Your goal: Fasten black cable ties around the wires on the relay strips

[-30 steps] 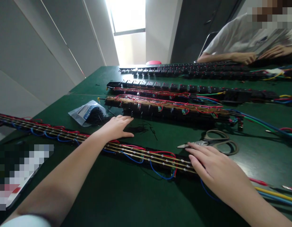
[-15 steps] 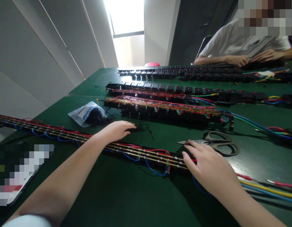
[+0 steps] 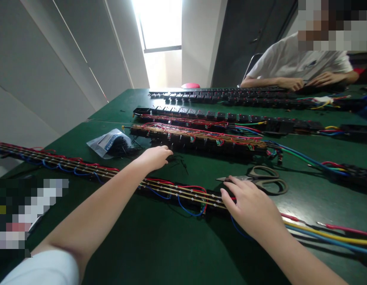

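A long black power strip (image 3: 183, 192) lies across the table with its inner side up, showing brass rails with red and blue wires. My left hand (image 3: 157, 157) reaches over it, fingers bent and thumb apart, beside loose black cable ties (image 3: 183, 164). Whether a tie touches the fingertips is too dark to make out. My right hand (image 3: 251, 206) rests over the strip's right end, fingers loosely spread. Just past those fingers lie scissors (image 3: 266, 180), blades pointing left. A clear plastic bag (image 3: 104, 143) spills black ties left of my left hand.
Several more wired power strips (image 3: 201, 134) lie in rows farther back. Thick yellow and blue cables (image 3: 326, 235) run off to the right. A blurred-out object (image 3: 31, 215) is at the left edge. Across the table, a person in a white shirt (image 3: 296, 59) works with both hands.
My left hand has moved slightly up and away from the strip, its fingers more bent. My right hand stays on the strip's end. The view has shifted a little to the right.
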Motion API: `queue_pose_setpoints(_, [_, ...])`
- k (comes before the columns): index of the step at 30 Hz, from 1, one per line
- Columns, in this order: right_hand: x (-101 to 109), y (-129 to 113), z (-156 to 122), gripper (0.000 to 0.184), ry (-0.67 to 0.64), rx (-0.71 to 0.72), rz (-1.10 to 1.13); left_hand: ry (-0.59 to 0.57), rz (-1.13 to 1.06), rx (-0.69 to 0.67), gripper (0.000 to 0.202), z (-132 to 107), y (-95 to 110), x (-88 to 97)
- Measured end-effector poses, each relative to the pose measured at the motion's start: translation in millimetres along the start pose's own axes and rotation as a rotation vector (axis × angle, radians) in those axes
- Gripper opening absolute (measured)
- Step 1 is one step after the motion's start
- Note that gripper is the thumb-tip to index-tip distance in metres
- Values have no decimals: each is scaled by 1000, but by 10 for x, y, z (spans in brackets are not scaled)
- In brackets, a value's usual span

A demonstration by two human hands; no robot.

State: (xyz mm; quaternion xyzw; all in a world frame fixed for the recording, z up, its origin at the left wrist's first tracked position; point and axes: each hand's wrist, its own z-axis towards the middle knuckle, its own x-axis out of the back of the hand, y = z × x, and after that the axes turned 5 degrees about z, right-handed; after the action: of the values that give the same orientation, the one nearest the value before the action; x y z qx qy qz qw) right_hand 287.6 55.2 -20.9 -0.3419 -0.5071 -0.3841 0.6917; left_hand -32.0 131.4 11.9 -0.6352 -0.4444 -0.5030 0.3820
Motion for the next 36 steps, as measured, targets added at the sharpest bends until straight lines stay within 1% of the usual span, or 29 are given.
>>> queue_pose_setpoints(5, [-1, -3, -6, 44, -2, -7, 7, 51, 0, -22, 47, -80, 58, 47])
queue_pose_setpoints(7, [-6, 6, -7, 43, -1, -4, 7, 81, -5, -31, 58, -62, 102, 47])
queue_pose_setpoints(9, [-11, 22, -7, 43, -5, 9, 7, 106, -12, -48, 74, -14, 156, 25])
queue_pose_setpoints(10, [-13, 31, -7, 42, -8, 17, 7, 113, -17, -69, 78, 16, 184, 8])
queue_pose_setpoints(11, [-14, 39, -6, 42, -10, 23, 7, 116, -25, -103, 78, 46, 210, -10])
queue_pose_setpoints(12, [-15, 45, -6, 42, -11, 28, 6, 117, -34, -147, 73, 74, 235, -28])
queue_pose_setpoints(15, [-18, 57, -10, 43, -11, 33, 2, 112, -62, -284, 47, 127, 281, -65])
queue_pose_setpoints(17, [-22, 61, -16, 44, -10, 37, 3, 116, -72, -338, 30, 128, 285, -69])
queue_pose_setpoints(19, [-27, 63, -23, 43, -8, 37, 5, 126, -74, -355, 17, 109, 271, -63])
queue_pose_setpoints(21, [-34, 67, -28, 41, -3, 35, 6, 139, -69, -338, 10, 84, 240, -53])
queue_pose_setpoints(24, [-42, 71, -28, 40, 4, 36, 6, 164, -57, -258, 12, 51, 167, -44])
queue_pose_setpoints(25, [-44, 73, -27, 40, 6, 37, 5, 171, -56, -222, 17, 44, 138, -47])
queue_pose_setpoints(26, [-46, 74, -26, 40, 8, 39, 4, 172, -54, -183, 29, 39, 109, -55])
queue_pose_setpoints(28, [-51, 76, -26, 39, 11, 44, 0, 162, -52, -103, 58, 38, 58, -83])
queue_pose_setpoints(29, [-53, 76, -26, 39, 12, 45, -3, 153, -49, -69, 69, 40, 41, -101])
queue_pose_setpoints(30, [-54, 77, -27, 39, 13, 44, -6, 143, -46, -46, 75, 45, 32, -119])
queue_pose_setpoints(32, [-57, 78, -28, 39, 15, 41, -13, 123, -42, -39, 73, 55, 39, -144])
queue_pose_setpoints(36, [-50, 78, -28, 40, 11, 45, -20, 79, -56, -120, 52, 53, 116, -119])
